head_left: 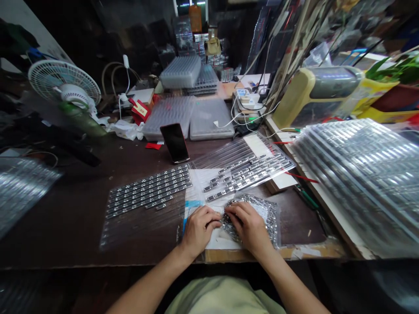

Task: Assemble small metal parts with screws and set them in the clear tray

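Two hands work close together over a bag of small metal parts.
The left hand [199, 226], fingers curled, is just beside the bag [272, 218]; the right hand [248, 223] bends its fingers over the bag's left side. Whether either grips a part, I cannot tell. The bag lies at the near edge; the left tray [131, 231] and right tray [209, 158] hold rows of parts [150, 189].

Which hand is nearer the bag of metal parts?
Right: the right hand is over the bag; the left hand is just to the left of it.
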`<state>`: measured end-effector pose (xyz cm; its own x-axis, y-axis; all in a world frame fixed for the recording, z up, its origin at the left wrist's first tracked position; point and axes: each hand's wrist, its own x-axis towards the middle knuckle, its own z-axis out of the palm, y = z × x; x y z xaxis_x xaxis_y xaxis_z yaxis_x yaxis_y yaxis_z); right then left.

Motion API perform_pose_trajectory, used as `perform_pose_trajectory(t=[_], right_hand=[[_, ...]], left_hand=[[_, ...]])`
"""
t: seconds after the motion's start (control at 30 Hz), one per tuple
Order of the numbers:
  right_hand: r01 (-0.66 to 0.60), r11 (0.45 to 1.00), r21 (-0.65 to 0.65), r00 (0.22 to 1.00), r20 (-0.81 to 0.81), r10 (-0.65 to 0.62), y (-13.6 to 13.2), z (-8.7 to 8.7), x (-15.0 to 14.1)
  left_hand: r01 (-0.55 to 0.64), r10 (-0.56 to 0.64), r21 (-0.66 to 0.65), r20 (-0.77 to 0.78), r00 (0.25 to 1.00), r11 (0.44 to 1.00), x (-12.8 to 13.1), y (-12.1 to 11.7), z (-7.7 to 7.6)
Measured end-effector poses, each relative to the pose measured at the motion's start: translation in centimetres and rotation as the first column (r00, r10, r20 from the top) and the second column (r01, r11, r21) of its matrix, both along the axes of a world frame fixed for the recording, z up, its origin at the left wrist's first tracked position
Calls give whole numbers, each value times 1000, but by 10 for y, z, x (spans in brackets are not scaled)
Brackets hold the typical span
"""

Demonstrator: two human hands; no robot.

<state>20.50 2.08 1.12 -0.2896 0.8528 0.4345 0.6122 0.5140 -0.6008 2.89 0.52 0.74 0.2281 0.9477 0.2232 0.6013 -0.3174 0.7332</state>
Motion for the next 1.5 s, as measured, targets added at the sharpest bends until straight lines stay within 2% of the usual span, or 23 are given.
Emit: perform_pose_trajectory(t=[0.13, 0.23, 0.3, 0.4, 0.47, 0.57, 0.67, 0.77, 0.9, 0.97, 1.03, 1.13, 1.3, 1.37, 1.5], right_hand=[[-2, 1000, -12, 1000, -3, 2, -2, 1, 0], [23, 998, -58, 999, 42, -21, -6, 3, -7], [24, 996, -89, 995, 97, -15, -9, 4, -16], [13, 996, -88, 988, 152, 0, -11, 4, -30], [14, 998, -63, 987, 160, -4, -11, 2, -36], [22, 999, -33, 985, 173, -16, -11, -1, -40], [20, 999, -29, 981, 192, -14, -11, -3, -39], [14, 1000, -27, 980, 200, -9, -11, -3, -38], [3, 1000, 7, 977, 213, -4, -11, 0, -37], [3, 1000, 25, 975, 221, -9, -12, 0, -36], [12, 999, 42, 975, 223, -21, -13, -3, -36], [36, 995, 88, 982, 180, -51, -12, -16, -36], [74, 972, 222, 996, 26, -81, -6, -36, -39], [60, 976, 209, 996, 56, -74, -6, -35, -37], [1, 989, 149, 983, 183, -28, -9, -22, -33]], left_hand=[[-2, 2, -1, 55, 998, 1000, -1, 0, 0], [-125, 123, 56, 42, 992, 991, -19, 11, 7], [-253, 261, 127, -57, 964, 959, -41, 24, 13], [-380, 431, 226, -251, 867, 897, -77, 39, 16], [-410, 478, 257, -330, 814, 875, -95, 42, 12], [-422, 510, 294, -376, 774, 857, -110, 34, 5], [-410, 518, 327, -396, 759, 851, -117, 26, 4], [-376, 505, 361, -398, 766, 854, -118, 35, 14], [-238, 439, 444, -432, 788, 864, -110, 81, 36], [-147, 403, 473, -501, 766, 868, -105, 109, 43], [-95, 391, 486, -556, 733, 869, -102, 130, 45], [-72, 401, 504, -585, 705, 861, -101, 148, 40], [-47, 421, 550, -578, 699, 834, -104, 150, 33], [-38, 414, 553, -575, 706, 832, -105, 147, 35], [-45, 407, 542, -573, 711, 839, -109, 138, 38]])
